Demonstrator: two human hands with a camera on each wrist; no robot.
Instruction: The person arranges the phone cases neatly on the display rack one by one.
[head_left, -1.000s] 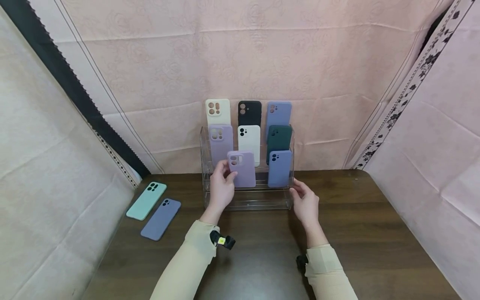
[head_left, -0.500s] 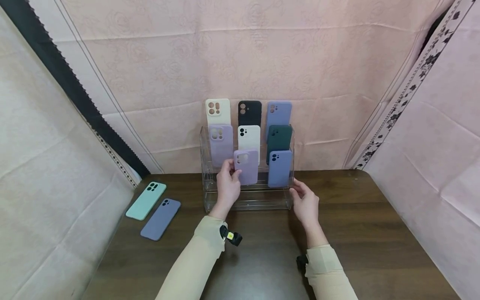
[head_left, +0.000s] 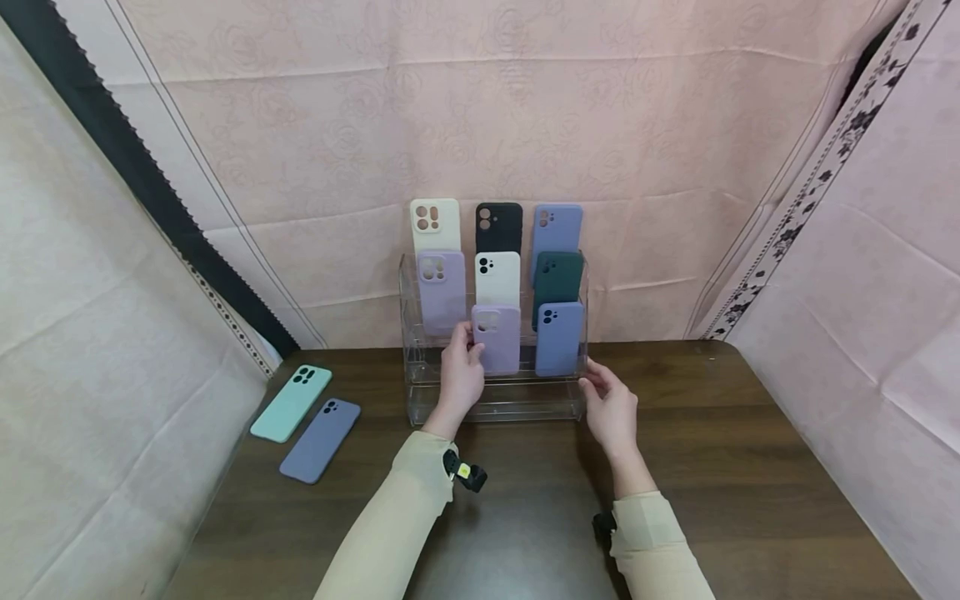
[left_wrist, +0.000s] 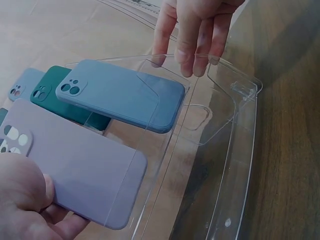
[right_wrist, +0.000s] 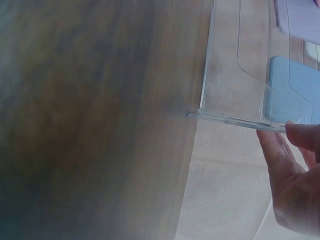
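Observation:
My left hand pinches a lilac phone case by its left edge, with the case upright in the front middle of a clear stepped stand. Up close in the left wrist view, the thumb lies on the front of the lilac case and fingers are behind it. My right hand has its fingertips against the stand's right side panel, the fingers fairly straight. A blue case stands right of the lilac one; a white case stands behind it.
Higher on the stand are another lilac case, a green case, a cream case, a black case and a blue-violet case. A mint case and a slate-blue case lie on the table at left.
My left hand has moved the lilac case to the right, raised it slightly midway, then lowered it at the front middle. The right hand has stayed at the stand's side.

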